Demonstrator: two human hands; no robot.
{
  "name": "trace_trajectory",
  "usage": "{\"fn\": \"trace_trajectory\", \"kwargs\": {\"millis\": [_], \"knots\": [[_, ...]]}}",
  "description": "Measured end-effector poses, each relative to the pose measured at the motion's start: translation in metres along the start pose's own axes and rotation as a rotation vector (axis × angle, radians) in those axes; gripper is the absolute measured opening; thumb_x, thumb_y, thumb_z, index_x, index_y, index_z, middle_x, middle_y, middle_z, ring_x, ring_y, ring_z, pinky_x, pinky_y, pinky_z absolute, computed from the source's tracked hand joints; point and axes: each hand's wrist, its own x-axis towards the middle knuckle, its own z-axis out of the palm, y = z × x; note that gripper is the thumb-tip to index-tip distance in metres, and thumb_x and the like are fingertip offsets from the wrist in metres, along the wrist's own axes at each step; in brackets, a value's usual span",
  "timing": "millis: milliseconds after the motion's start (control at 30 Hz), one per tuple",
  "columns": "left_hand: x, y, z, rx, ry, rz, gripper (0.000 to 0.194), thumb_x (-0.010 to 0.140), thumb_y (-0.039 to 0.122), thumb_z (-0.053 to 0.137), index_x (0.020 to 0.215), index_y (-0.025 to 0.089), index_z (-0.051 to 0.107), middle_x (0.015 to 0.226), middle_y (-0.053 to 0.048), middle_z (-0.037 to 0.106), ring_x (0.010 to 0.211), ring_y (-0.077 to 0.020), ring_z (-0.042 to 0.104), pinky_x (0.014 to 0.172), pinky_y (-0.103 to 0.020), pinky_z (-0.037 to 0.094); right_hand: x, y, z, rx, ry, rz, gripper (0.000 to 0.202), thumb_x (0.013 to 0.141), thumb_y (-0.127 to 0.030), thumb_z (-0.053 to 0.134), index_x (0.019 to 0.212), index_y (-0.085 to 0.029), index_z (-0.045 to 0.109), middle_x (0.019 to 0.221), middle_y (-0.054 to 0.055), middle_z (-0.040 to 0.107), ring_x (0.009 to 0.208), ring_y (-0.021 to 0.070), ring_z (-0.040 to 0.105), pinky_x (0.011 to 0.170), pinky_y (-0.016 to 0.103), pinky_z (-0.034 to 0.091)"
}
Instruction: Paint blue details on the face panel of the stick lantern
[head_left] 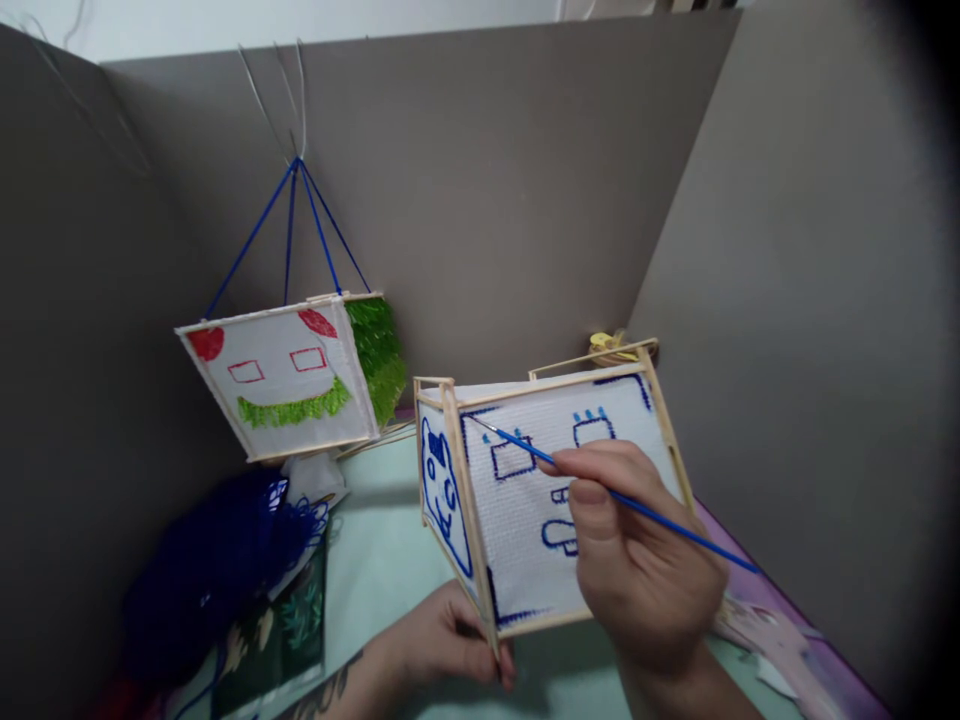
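Note:
My right hand (637, 540) pinches a thin blue paintbrush (652, 512). Its tip meets the upper left corner of the white front panel of a wooden-framed paper lantern (517, 545). Dark blue corner marks, boxy eyes with light blue lashes and a mouth shape are drawn on that panel; my right hand covers part of it. A blue-outlined figure (448, 495) fills the narrow left side. Below, my left hand (469, 640) grips the lantern's lower left corner post, holding it tilted; some of its fingers are hidden behind the frame.
Another lantern (292, 375) with a red and green face hangs by blue cords at the left. Under it lie a dark blue stringy bundle (217, 560) and a dark leafy-patterned packet (281, 640). Grey panels (480, 200) enclose the pale green tabletop (375, 560). Something yellow (611, 343) sits behind the lantern.

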Motion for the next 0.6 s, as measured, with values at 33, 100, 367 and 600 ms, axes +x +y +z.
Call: {"fn": "trace_trajectory", "kwargs": {"millis": [33,100,367,600], "knots": [[0.0000,0.0001,0.0000,0.000,-0.001,0.001,0.036,0.064,0.050,0.076,0.076,0.016,0.078,0.058,-0.004,0.062,0.058,-0.0117,0.054,0.062,-0.025,0.041,0.0000,-0.0001,0.0003,0.003,0.001,0.006,0.019,0.085,-0.009,0.053,0.096,-0.020,0.064,0.084,0.001,0.066,0.083,0.0156,0.059,0.075,0.033,0.046],[0.0001,0.0009,0.0004,0.007,-0.008,0.005,0.036,0.064,0.050,0.076,0.076,0.016,0.078,0.058,-0.005,0.062,0.058,-0.0120,0.053,0.062,-0.025,0.040,0.0001,-0.0005,0.0006,0.009,0.002,0.011,0.019,0.085,-0.009,0.053,0.096,-0.020,0.064,0.084,0.000,0.066,0.083,0.0154,0.059,0.075,0.033,0.046],[0.0010,0.0025,0.0014,0.013,-0.009,0.010,0.037,0.064,0.051,0.076,0.075,0.015,0.078,0.058,-0.005,0.062,0.059,-0.0128,0.054,0.063,-0.026,0.041,0.0008,-0.0011,0.0015,0.022,-0.007,0.012,0.020,0.085,-0.009,0.053,0.097,-0.020,0.064,0.085,0.000,0.067,0.083,0.0151,0.059,0.075,0.033,0.046],[-0.0003,0.0005,-0.0005,0.010,-0.022,0.020,0.036,0.066,0.049,0.075,0.077,0.015,0.078,0.058,-0.004,0.061,0.060,-0.0120,0.054,0.064,-0.025,0.040,0.0012,0.0004,0.0030,0.000,0.011,0.015,0.018,0.085,-0.010,0.054,0.095,-0.020,0.065,0.085,0.000,0.067,0.084,0.0147,0.060,0.077,0.033,0.046]]}}
